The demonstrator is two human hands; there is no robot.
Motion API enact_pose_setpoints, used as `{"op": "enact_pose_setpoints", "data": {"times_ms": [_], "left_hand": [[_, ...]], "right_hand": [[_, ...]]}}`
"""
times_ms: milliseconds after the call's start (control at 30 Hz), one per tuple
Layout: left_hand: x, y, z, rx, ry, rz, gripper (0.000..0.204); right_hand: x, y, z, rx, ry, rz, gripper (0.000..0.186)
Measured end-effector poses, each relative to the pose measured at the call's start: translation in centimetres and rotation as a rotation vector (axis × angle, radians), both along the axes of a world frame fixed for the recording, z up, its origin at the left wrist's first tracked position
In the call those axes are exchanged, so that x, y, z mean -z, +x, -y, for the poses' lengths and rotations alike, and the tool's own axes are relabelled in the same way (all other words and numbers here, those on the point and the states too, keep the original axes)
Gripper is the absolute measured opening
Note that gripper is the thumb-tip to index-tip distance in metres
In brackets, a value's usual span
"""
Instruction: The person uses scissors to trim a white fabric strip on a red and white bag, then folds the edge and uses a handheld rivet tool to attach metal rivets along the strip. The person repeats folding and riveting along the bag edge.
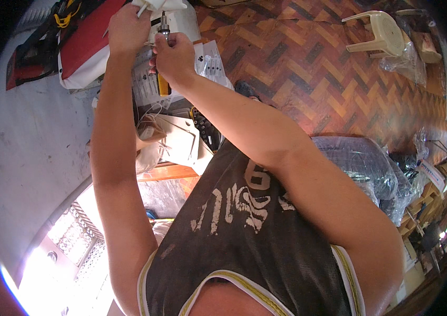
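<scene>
My left hand (128, 29) is at the top of the view, closed on a white piece (163, 5), with a thin pale rod beside its fingers. Just right of it, my right hand (173, 60) grips a screwdriver (162, 87) with a yellow handle and a metal shaft pointing up toward the white piece. Beneath both lie printed sheets (210, 66) and a red-and-white padded item (84, 47). Lower down are beige plates (178, 142), a looped cord and a black case of bits (207, 134).
A black-and-red bag (28, 63) lies at upper left by a pale wall (28, 137). A cream plastic chair (379, 34) stands on the herringbone floor (281, 52). Plastic-wrapped bundles (352, 163) and wooden pieces (429, 205) crowd the right side.
</scene>
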State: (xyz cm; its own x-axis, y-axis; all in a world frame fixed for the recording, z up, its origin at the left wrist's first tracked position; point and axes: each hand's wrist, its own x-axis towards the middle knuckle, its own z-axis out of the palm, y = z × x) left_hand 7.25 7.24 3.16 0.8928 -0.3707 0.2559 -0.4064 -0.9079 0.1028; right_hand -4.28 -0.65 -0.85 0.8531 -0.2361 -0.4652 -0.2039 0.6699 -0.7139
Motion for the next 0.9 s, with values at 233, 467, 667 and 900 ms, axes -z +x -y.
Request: {"op": "enact_pose_setpoints", "data": {"times_ms": [233,467,667,900], "left_hand": [[-1.6,1.5,1.4,-0.019,-0.106,-0.172,0.034],[-3.2,0.6,1.3,0.357,-0.007,0.019,0.06],[-6.6,0.5,4.0,0.384,0.026,-0.36,0.042],[-7.2,2.1,4.8,0.405,0.384,-0.23,0.043]], "right_hand": [[0.0,-0.5,1.0,-0.046,-0.128,0.001,0.029],[0.0,-0.6,1.0,-0.07,-0.083,0.011,0.028],[0.9,-0.3,1.1,-0.048,-0.094,0.015,0.029],[2.5,0.2,0.1,-0.004,-0.388,0.046,0.031]]}}
